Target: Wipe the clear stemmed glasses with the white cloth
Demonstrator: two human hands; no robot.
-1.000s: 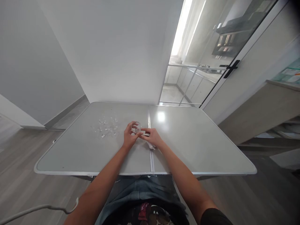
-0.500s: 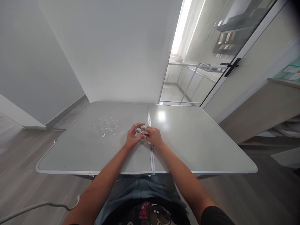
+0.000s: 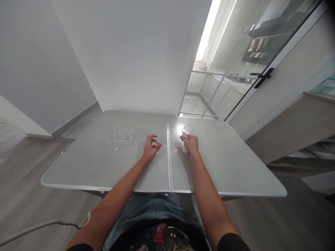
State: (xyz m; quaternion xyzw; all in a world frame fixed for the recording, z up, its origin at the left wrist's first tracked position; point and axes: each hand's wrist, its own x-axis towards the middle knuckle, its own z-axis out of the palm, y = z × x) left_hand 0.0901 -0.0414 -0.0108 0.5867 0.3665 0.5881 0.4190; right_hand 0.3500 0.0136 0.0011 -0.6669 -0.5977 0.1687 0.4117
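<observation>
My right hand [image 3: 190,143] is over the right half of the table and pinches the lower edge of a clear round cup [image 3: 187,129]. The cup is see-through, and its exact shape is hard to make out against the bright reflection. Just left of the table's seam, my left hand [image 3: 151,146] hovers with its fingers bent and apart, holding nothing. Several small clear pieces [image 3: 120,137] lie scattered on the left half of the table, out of reach of both hands' fingers; their kind is too small to tell.
The pale grey table [image 3: 222,167] has a metal rim and a seam [image 3: 169,157] down its middle. A white wall [image 3: 131,69] stands behind it, with a glass door [image 3: 209,83] at back right. A wooden shelf [image 3: 290,129] is at the right, and a pale cable [image 3: 47,223] at lower left.
My right hand has carried the clear cup from the middle seam to the right. My left hand has let go of the cup and stays near its earlier place, fingers parted.
</observation>
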